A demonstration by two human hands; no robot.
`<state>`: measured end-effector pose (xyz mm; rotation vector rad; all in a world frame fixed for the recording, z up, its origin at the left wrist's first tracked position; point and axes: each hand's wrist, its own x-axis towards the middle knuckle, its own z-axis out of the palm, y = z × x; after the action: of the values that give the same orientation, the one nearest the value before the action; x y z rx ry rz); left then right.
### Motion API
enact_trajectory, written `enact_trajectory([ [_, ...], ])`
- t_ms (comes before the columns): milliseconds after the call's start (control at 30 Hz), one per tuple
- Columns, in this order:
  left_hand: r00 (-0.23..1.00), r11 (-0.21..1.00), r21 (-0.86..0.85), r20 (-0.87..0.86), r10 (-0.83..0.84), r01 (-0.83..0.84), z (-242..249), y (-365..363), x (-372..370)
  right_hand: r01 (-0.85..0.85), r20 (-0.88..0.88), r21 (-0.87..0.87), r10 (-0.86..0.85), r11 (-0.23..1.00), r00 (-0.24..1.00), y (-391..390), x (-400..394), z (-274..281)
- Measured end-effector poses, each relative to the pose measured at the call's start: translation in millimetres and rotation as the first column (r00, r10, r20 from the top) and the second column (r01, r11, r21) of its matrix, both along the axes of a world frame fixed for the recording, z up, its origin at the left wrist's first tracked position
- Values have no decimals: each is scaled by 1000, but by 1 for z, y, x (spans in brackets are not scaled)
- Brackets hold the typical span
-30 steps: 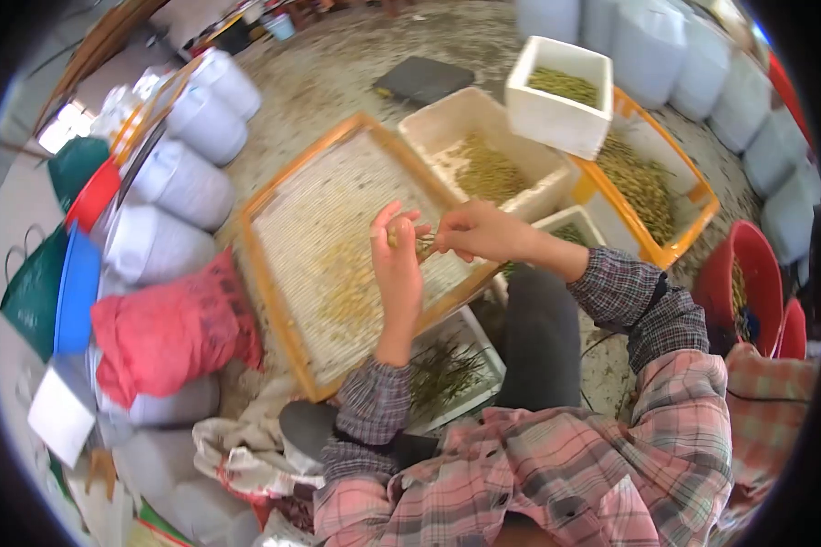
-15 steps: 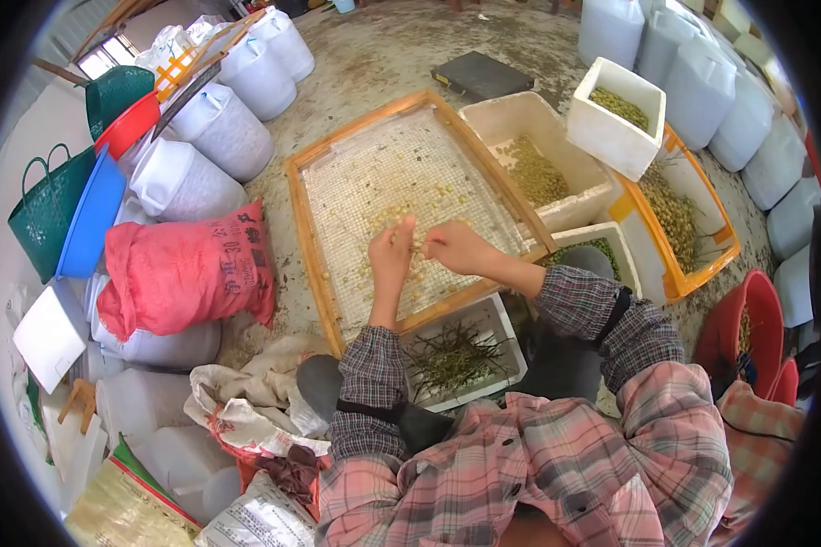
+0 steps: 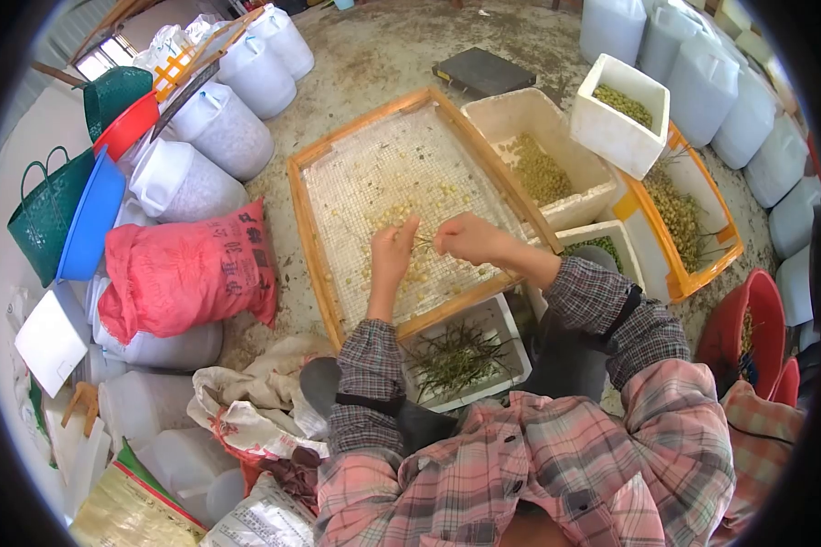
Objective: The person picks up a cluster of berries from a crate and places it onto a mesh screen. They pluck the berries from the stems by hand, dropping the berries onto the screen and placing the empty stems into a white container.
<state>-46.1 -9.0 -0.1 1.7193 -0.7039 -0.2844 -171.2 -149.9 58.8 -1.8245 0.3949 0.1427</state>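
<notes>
My left hand (image 3: 392, 252) and my right hand (image 3: 472, 240) are close together over a wooden-framed mesh screen (image 3: 337, 187). Both have their fingers pinched closed. A thin twig (image 3: 422, 242) seems to span the small gap between them, held at both ends; its details are too small to make out. Small yellow-green berries (image 3: 449, 190) lie scattered on the mesh, thickest around and beyond my fingers. Just below the screen's near edge, a white foam tray (image 3: 518, 360) holds a heap of dark bare twigs (image 3: 456, 357).
Right of the screen stand a foam box (image 3: 493, 117) of berries, a smaller foam box (image 3: 602, 137) and an orange-rimmed crate (image 3: 725, 251) with berries on stems. A red sack (image 3: 187, 269) and white jugs (image 3: 223, 132) line the left. A black flat case (image 3: 485, 71) lies beyond.
My hands have moved slightly apart, the right one shifting to the right. A thin twig now shows more clearly between them.
</notes>
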Motion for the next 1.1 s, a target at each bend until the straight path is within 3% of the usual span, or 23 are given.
enact_trajectory([
  [67,993,997,80,-115,19,-10,-2,-2,-4,13,-28,110,-10,994,1000,-1,-5,0],
  [200,958,960,241,-276,-75,145,15,0,-15,-16,178,-260,64,966,982,-9,-13,-27],
  [267,857,906,256,-482,-182,337,27,8,-18,-27,230,-407,131,913,964,-8,-21,-29],
  [400,641,782,157,-679,-358,603,32,21,-13,-69,242,-497,215,865,946,0,-42,-13],
  [500,579,699,185,-721,-381,691,35,30,-7,-47,221,-579,212,814,952,-4,-54,-7],
  [567,592,834,102,-751,-293,543,30,51,10,-15,163,-672,168,740,972,-22,-64,-1],
  [600,594,888,63,-764,-250,455,31,58,17,-113,144,-607,249,787,958,-20,-65,5],
  [633,539,888,-69,-773,-336,455,30,60,19,-219,130,-533,335,817,933,-15,-69,11],
  [733,356,969,-246,-907,-223,-21,26,44,11,-421,95,-432,504,797,858,24,-83,2],
  [767,358,966,-257,-904,-236,-12,26,45,12,-467,78,-424,545,776,835,38,-86,-12],
  [867,374,964,-261,-891,-259,47,22,52,4,-284,273,-618,539,733,797,66,-98,-62],
  [900,398,966,-244,-880,-259,90,24,55,0,-325,297,-533,533,781,793,62,-90,-54],
  [967,481,970,-182,-844,-237,159,29,57,-6,-188,278,-408,318,894,907,53,-55,-36],
  [1033,596,974,-100,-776,-205,205,32,54,-13,113,561,-267,59,957,825,45,-23,-24],
  [1100,648,981,1,-751,-127,193,45,44,-29,86,601,-268,97,960,793,39,3,-19],
])
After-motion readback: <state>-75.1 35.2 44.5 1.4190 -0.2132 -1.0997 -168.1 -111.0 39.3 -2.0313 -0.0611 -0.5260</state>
